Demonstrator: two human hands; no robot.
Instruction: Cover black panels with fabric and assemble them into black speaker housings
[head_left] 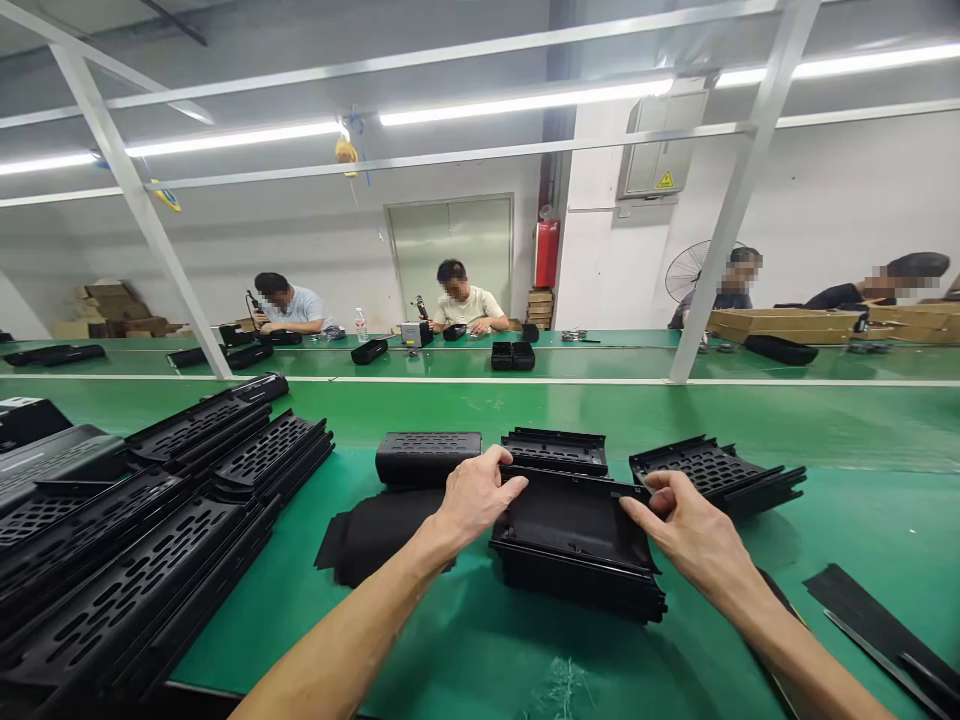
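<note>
In front of me sits a stack of black plastic shells [581, 580], its top one lined with a smooth black sheet [574, 520]. My left hand [480, 495] pinches the far left corner of the top shell, thumb on the inner side. At the far right corner my right hand [686, 515] does the same, fingers curled over the rim. Thin black sheets [390, 535] lie in a pile to the left, partly behind my left forearm. Just beyond the stack are a slotted black shell [555, 450] and a closed-looking black cover [427, 458].
Rows of slotted black shells [150, 560] fill the left side. Another slotted shell [712, 470] lies to the right, with black strips [885, 625] nearer me. White frame posts [724, 190] rise beyond the bench. Several people work at the far green table [442, 365].
</note>
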